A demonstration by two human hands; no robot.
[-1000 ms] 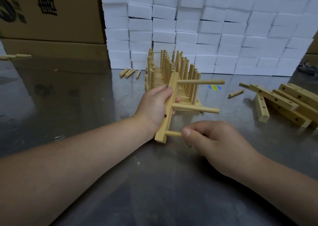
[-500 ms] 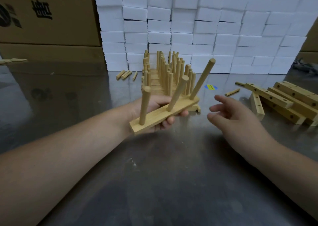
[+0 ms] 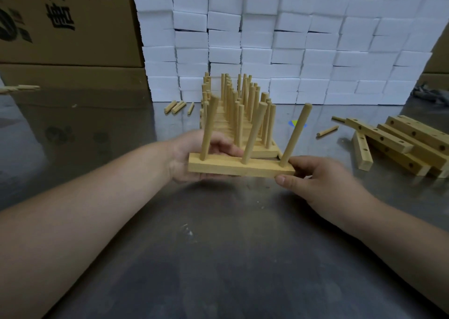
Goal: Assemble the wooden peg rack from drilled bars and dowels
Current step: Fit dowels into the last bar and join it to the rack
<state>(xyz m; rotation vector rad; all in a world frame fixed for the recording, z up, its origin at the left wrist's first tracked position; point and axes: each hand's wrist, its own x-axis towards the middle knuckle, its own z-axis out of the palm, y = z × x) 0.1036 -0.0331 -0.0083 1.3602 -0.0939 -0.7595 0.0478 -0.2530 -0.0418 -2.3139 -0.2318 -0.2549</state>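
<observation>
The left hand [image 3: 192, 156] curls round the left end of the bar [image 3: 238, 167], and the right hand [image 3: 313, 175] pinches its right end. Held at both ends, the bar sits level just above the table [image 3: 230, 246] with its three pegs [image 3: 252, 134] pointing up, probably ready to join the finished racks [image 3: 239, 114] just behind. Spare drilled bars [image 3: 408, 144] lie heaped on the right, within easy reach.
</observation>
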